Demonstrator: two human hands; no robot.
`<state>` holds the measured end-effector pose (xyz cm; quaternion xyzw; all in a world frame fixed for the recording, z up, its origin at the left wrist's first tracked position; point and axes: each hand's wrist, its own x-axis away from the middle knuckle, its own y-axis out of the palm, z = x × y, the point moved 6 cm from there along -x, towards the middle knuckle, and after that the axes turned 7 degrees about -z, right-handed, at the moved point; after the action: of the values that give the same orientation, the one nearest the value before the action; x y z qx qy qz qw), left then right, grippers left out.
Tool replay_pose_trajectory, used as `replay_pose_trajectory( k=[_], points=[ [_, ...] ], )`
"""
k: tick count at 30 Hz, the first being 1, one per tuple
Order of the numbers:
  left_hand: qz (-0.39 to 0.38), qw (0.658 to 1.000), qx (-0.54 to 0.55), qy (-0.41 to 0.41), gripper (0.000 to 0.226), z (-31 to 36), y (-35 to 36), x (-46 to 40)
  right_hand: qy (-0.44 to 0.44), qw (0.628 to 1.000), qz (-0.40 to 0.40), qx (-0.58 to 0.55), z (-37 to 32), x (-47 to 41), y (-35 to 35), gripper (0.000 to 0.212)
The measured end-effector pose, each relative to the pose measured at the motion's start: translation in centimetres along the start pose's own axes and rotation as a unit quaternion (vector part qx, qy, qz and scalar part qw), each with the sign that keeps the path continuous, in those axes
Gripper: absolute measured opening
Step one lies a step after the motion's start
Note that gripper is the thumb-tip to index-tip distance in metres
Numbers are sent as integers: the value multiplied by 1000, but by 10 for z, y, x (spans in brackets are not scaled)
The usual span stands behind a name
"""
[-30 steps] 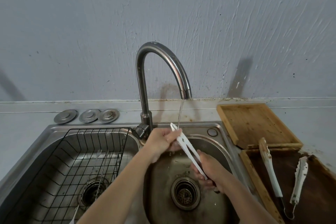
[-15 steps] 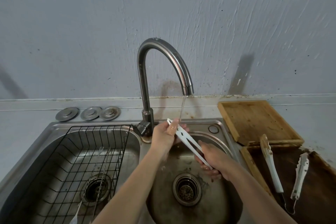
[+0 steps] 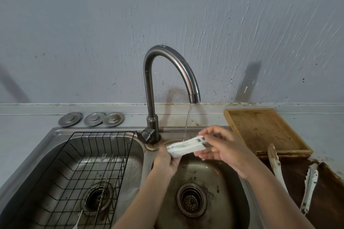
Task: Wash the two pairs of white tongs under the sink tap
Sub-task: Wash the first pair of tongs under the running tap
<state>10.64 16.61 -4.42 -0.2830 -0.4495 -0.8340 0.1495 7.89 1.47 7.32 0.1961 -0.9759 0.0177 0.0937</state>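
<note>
White tongs [image 3: 187,148] under running tap [image 3: 172,72]

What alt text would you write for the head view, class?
Two hands, left hand and right hand, hold white tongs under the running tap over the right sink basin. More tongs lie on a dark tray at right.

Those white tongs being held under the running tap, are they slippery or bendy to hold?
Probably slippery: water from the tap runs straight onto the white tongs. Likely light and fairly stiff, since they span between the left hand and right hand without sagging. Their two arms look pressed together, so they may spring open if released.
</note>
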Motion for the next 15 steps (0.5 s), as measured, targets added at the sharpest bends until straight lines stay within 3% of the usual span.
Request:
replay_pose_trajectory(
  k=[2,6,9,15],
  points=[
    [6,998,29,-54,40,-16,1,0,-81,991,35,98,-17,-2,7,14],
    [-2,987,39,-157,41,-45,-3,5,-231,924,97,288,-41,-10,31,17],
    [3,978,-7,-211,37,-55,-11,8,-261,906,123,310,-45,-14,37,25],
    [-6,964,-107,-244,65,-54,-22,2,-262,910,134,292,-41,-14,31,22]
  ],
)
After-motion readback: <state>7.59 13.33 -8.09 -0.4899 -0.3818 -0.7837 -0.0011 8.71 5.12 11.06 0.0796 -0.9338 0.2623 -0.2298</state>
